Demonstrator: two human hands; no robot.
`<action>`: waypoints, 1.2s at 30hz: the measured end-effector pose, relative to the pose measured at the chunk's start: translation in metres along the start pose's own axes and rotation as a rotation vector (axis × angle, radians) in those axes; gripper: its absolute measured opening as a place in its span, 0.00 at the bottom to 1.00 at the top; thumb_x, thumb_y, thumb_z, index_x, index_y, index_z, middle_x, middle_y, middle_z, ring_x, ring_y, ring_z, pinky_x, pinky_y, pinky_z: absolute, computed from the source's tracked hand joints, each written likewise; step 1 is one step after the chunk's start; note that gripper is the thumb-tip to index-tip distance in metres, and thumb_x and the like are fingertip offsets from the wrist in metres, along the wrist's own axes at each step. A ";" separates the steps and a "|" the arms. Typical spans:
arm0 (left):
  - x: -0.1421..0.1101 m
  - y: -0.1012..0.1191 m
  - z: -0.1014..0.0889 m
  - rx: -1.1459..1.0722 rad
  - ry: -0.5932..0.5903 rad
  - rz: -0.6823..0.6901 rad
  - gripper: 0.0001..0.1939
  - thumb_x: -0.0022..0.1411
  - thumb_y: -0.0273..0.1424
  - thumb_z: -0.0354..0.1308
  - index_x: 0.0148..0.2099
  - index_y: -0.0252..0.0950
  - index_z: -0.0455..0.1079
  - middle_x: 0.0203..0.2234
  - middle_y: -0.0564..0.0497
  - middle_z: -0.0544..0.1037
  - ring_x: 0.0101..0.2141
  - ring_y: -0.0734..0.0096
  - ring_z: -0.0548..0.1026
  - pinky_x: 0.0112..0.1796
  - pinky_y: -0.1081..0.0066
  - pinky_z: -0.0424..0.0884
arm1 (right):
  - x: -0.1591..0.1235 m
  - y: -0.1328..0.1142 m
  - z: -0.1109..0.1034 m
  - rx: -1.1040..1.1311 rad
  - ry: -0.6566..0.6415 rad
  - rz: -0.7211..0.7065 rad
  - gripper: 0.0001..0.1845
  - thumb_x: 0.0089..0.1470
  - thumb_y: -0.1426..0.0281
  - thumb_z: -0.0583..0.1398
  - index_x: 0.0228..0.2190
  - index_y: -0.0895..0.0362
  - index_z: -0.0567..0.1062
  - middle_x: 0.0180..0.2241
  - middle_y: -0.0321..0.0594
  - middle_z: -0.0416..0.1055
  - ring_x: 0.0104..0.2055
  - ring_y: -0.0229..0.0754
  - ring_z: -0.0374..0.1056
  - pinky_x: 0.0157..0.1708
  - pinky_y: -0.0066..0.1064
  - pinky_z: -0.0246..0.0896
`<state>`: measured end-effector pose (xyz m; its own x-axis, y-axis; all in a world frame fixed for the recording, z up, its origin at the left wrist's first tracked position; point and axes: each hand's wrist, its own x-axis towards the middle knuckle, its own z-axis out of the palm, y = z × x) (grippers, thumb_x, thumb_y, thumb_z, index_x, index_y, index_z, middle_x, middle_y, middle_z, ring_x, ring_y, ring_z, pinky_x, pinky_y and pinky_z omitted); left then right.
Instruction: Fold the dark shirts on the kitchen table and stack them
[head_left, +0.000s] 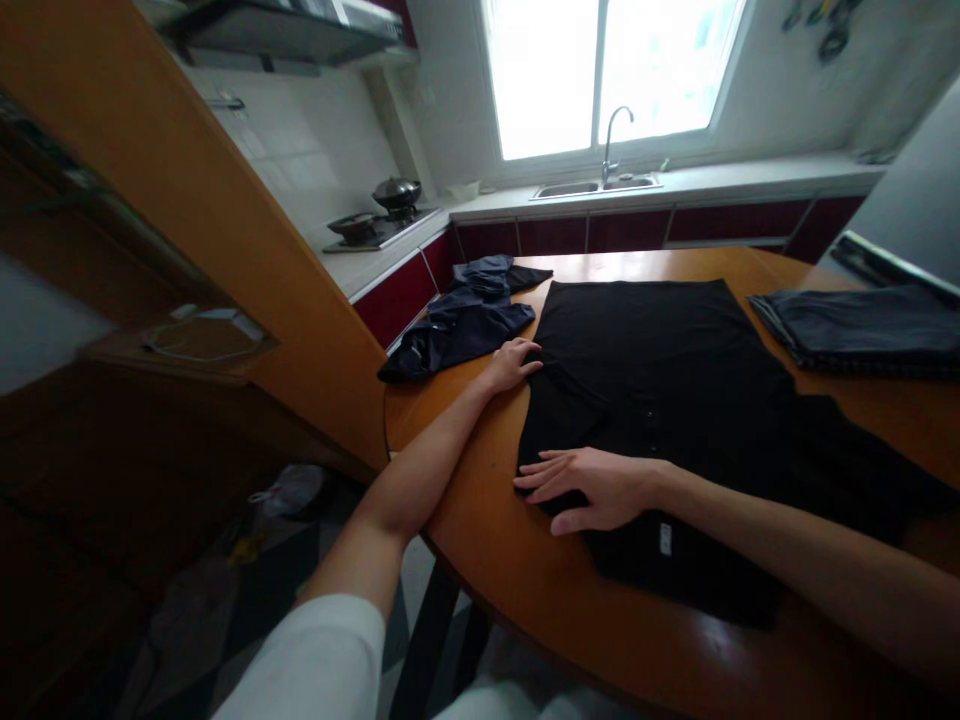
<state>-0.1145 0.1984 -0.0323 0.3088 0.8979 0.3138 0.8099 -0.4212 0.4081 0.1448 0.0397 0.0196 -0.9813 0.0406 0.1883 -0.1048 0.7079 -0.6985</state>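
Note:
A black short-sleeved shirt [675, 360] lies spread on the wooden table, with small buttons down its middle and a white label near its collar end. At the shirt's left edge rests my left hand [512, 366], fingertips and thumb touching the fabric with a gap between them. My right hand [592, 485] lies palm down over the left sleeve's lower part, its fingers stretched and apart. Neither hand visibly grips the cloth. The right forearm crosses above the shirt and hides part of it.
Crumpled dark blue clothing [469, 315] lies at the table's far left. Folded dark garments [870, 325] are stacked at the right. The round wooden table [480, 470] has its near edge by my body. Behind it are a sink [592, 188] and a stove [382, 230].

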 end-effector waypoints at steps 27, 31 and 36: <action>-0.001 -0.001 -0.026 -0.110 0.195 -0.158 0.15 0.61 0.17 0.49 0.40 0.34 0.77 0.37 0.47 0.79 0.38 0.67 0.77 0.44 0.68 0.72 | 0.001 0.035 0.009 -0.298 0.630 0.195 0.21 0.54 0.84 0.53 0.39 0.54 0.81 0.39 0.42 0.78 0.43 0.44 0.72 0.49 0.39 0.67; -0.002 -0.005 -0.027 -0.156 0.026 -0.129 0.08 0.62 0.26 0.57 0.40 0.34 0.78 0.36 0.49 0.78 0.33 0.70 0.74 0.39 0.70 0.71 | 0.001 0.039 0.008 -0.289 0.679 0.271 0.21 0.52 0.85 0.54 0.36 0.54 0.81 0.37 0.40 0.78 0.41 0.44 0.72 0.47 0.37 0.67; -0.004 -0.009 -0.024 -0.161 -0.140 -0.039 0.09 0.60 0.35 0.64 0.37 0.35 0.79 0.35 0.49 0.74 0.31 0.71 0.71 0.39 0.70 0.71 | 0.001 0.040 0.010 -0.292 0.695 0.317 0.19 0.52 0.84 0.54 0.34 0.54 0.80 0.36 0.40 0.78 0.41 0.44 0.72 0.46 0.36 0.67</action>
<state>-0.1353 0.1958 -0.0167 0.3541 0.9181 0.1779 0.7357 -0.3909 0.5531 0.1377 0.0615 -0.0149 -0.6230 0.6296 0.4642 0.3015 0.7408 -0.6002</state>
